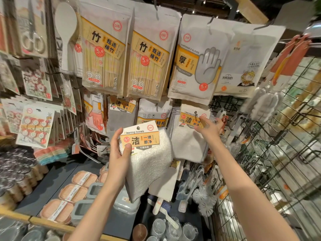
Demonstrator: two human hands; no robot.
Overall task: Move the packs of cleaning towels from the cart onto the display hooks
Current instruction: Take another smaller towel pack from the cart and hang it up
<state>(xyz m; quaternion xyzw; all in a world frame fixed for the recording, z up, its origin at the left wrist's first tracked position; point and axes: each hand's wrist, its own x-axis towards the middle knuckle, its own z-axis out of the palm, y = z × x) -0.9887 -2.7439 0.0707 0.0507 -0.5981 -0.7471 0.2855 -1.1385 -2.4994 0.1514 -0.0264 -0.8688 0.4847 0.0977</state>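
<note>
The left hand (119,150) grips a pack of cleaning towels (147,159), thumb pressed on its orange-and-white card label, in front of the display. The cloth is white, nubbly and folded thick. The right hand (207,126), fingers spread, touches the label of a hanging pack (188,136) on its hook (196,113). The hook's rod is mostly hidden behind that label.

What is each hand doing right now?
Left hand: closed on a towel pack, holding it up.
Right hand: open, fingers against the hanging towel pack, gripping nothing.
</note>
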